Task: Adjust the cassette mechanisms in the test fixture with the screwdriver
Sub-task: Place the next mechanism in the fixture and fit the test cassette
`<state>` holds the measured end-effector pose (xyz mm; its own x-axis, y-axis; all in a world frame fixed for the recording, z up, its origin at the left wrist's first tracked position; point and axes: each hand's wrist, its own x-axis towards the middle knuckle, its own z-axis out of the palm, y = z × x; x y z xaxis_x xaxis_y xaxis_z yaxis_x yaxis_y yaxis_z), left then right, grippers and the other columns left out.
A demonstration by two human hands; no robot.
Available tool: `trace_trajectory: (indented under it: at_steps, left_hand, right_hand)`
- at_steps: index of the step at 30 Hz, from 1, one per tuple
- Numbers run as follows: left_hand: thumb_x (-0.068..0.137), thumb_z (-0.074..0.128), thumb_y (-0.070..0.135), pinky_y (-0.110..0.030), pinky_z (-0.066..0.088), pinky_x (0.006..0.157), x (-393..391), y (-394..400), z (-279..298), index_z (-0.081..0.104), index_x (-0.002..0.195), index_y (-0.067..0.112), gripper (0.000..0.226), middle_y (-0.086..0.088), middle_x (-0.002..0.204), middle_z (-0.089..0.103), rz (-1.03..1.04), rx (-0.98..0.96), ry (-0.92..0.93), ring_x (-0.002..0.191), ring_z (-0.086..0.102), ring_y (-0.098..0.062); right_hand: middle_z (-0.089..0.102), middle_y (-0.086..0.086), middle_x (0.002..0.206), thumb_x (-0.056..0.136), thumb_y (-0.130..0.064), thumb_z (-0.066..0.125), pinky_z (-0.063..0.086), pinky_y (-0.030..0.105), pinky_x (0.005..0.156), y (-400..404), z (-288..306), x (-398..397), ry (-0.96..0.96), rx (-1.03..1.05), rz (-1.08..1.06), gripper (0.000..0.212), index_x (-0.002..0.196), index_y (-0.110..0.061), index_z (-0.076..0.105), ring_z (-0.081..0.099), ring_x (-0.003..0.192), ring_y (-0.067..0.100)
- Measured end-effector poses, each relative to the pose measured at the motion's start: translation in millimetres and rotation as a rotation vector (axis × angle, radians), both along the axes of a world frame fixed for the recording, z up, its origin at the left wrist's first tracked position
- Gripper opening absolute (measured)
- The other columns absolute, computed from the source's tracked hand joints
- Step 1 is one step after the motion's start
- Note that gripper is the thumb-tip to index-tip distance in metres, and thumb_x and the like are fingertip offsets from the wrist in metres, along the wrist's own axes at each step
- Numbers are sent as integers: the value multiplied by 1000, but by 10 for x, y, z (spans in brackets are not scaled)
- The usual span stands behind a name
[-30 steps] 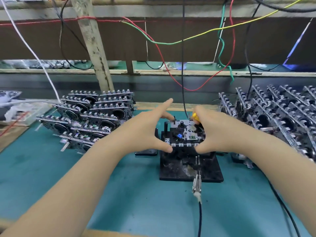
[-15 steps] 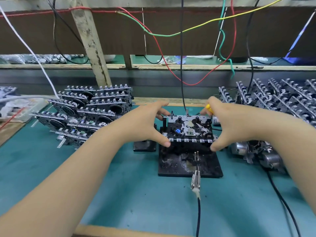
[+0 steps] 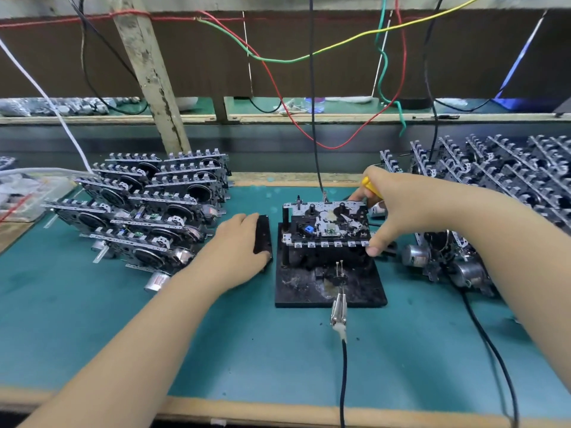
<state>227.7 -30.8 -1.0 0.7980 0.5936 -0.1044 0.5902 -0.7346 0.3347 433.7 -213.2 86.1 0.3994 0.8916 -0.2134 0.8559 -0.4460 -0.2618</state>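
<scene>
Two hands flank the cassette mechanism [image 3: 326, 225]: right hand [image 3: 398, 208], nearer, grips the yellow screwdriver [image 3: 370, 186] at its far-right corner; left hand [image 3: 238, 245] rests relaxed on a black block [image 3: 262, 234].

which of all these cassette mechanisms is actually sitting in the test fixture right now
The mechanism on the black fixture at centre, touched by the right hand; the others lie stacked on the mat either side.

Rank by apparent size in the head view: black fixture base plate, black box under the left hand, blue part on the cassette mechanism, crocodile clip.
1. Black fixture base plate
2. Black box, partly covered by the left hand
3. Crocodile clip
4. Blue part
</scene>
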Motion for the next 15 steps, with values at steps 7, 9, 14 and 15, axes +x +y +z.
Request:
trace_trajectory:
  at_steps: [7,9,14,15]
  left_hand:
    - [96,47,51,-49,36,108,53,-24,-81,30,152,40,60,-14,153,30,109,52,119,141,22,-37]
    - [96,46,47,-47,37,105,53,1,-56,36,147,43,52,-13,145,39,109,22,107,137,27,-37]
    - [94,46,66,-44,44,91,99,-23,-14,44,137,36,52,-12,125,52,153,113,131,125,39,-36]
    - [94,48,65,-43,44,88,120,-24,2,43,138,33,53,-13,124,52,162,127,140,124,41,-37]
  right_hand:
    - [52,-13,144,58,-40,97,47,44,105,-38,-33,-31,59,27,-15,82,112,-20,39,53,120,10]
    - [51,-12,145,59,-40,97,47,42,104,-45,-52,-31,53,29,-13,82,113,-20,39,53,121,11]
    - [52,-13,145,58,-41,97,46,41,101,-48,-63,-11,46,38,-9,75,102,-26,38,53,122,12]
    - [52,-14,146,58,-40,97,47,43,104,-59,-70,-11,73,47,-14,73,99,-26,38,54,122,11]
